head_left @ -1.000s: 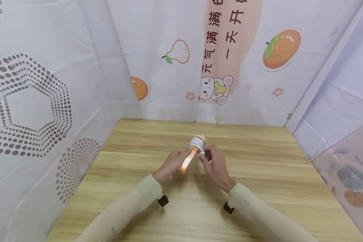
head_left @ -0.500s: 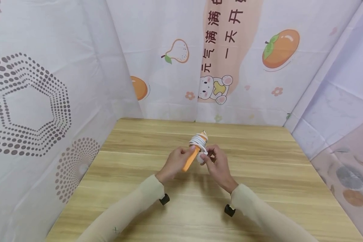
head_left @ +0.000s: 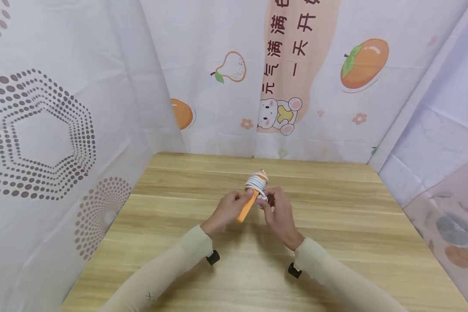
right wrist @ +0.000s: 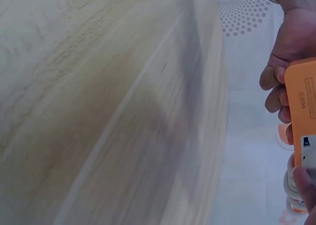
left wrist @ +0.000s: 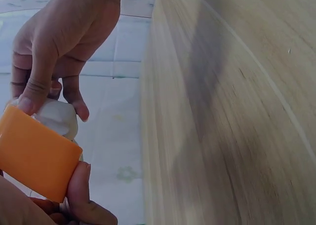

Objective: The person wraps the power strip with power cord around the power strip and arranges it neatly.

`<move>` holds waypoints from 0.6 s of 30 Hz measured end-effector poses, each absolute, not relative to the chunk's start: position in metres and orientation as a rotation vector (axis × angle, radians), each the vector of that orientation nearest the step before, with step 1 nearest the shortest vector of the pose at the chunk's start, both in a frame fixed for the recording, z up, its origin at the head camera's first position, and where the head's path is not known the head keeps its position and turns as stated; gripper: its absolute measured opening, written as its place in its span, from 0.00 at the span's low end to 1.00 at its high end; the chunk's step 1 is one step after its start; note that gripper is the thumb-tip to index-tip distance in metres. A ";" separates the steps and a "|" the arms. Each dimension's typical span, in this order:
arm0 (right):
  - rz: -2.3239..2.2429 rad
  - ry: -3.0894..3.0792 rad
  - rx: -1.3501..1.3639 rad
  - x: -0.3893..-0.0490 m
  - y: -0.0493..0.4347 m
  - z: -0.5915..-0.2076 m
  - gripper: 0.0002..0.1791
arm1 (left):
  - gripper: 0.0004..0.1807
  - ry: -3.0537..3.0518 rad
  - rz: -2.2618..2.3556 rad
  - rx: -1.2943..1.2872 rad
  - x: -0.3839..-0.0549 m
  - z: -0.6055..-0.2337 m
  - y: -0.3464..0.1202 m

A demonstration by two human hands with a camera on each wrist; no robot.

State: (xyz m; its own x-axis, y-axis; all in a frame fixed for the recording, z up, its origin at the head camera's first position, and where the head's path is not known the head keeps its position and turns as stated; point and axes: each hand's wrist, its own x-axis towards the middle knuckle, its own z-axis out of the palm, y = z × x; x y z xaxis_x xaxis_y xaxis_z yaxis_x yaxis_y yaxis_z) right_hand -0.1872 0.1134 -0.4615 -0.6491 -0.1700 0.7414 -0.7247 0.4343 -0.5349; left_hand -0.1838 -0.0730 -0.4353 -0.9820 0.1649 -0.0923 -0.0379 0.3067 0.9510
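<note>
An orange power strip (head_left: 246, 208) slants above the table, the white cord (head_left: 255, 182) wound in several turns around its far part. My left hand (head_left: 227, 210) grips the near part, thumb along the side. At the strip's right side, my right hand (head_left: 281, 213) pinches the white plug (left wrist: 61, 119) between thumb and fingers; the left wrist view shows it just behind the strip's orange end. In the right wrist view the strip's printed underside bears a white label (right wrist: 308, 153), and part of the strip runs out of frame.
The wood-grain table (head_left: 335, 208) spreads beneath both hands. Printed white curtains (head_left: 203, 108) hang along its back and both sides. A dark wrist device (head_left: 213, 257) sits under the left cuff, another wrist device (head_left: 294, 271) under the right.
The bright glare on the strip is gone as it has turned slightly. The plug came into fuller view half a second ago and is now more covered by the right fingers.
</note>
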 end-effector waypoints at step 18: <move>0.955 -2.259 0.853 -0.193 0.123 -0.463 0.23 | 0.34 2.421 1.606 0.186 -0.193 -0.444 -0.083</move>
